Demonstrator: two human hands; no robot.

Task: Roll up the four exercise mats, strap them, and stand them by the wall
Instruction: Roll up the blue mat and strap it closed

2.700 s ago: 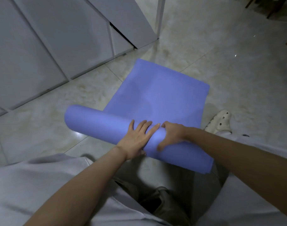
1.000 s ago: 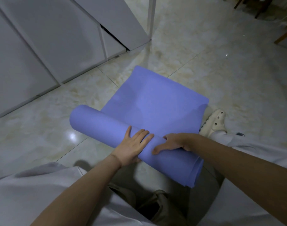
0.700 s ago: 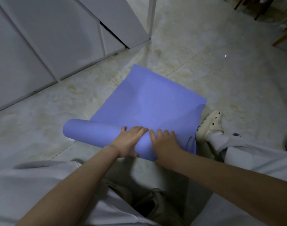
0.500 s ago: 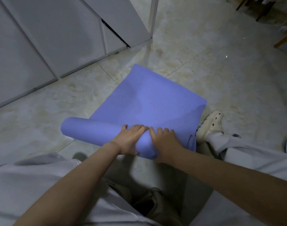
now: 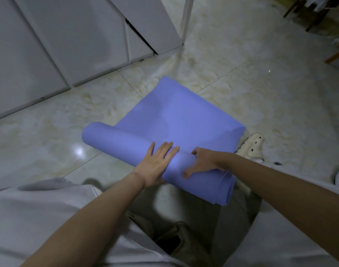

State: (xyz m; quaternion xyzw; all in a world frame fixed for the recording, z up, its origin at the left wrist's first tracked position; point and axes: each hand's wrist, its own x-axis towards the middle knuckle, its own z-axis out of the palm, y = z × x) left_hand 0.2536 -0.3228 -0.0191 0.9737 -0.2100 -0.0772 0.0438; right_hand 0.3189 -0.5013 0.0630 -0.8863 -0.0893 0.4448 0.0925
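Purple mat (image 5: 126, 143) is lying on the tiled floor (image 5: 49, 132), its near part wound into a roll and the flat remainder extending toward 1 o'clock. The left hand (image 5: 157, 166) is pressing flat on the roll, fingers straight, probably to stop the coil springing loose. The right hand (image 5: 203, 162), at its 3 o'clock, is wrapping the roll with the thumb on the near side and fingers curled over the far side, seemingly to tighten the turn. A pale shoe (image 5: 253, 147) is resting at the mat's 3 o'clock. No brand or writing is showing.
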